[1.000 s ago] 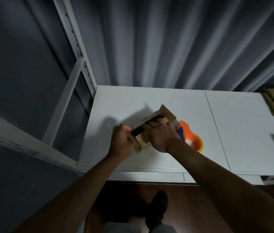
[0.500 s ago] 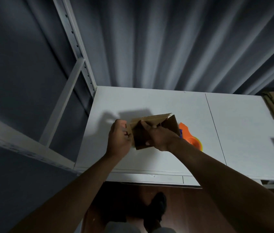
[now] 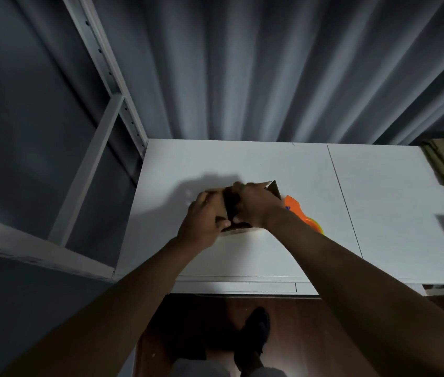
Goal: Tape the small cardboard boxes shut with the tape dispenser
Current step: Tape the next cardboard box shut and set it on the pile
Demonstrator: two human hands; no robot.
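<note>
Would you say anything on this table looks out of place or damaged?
Nothing stands out. Both hands, left and right, hold the cardboard box; the tape dispenser lies beside it.

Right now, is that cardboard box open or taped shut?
Open: a flap of the box sticks up and its dark inside shows between the left hand and right hand.
</note>
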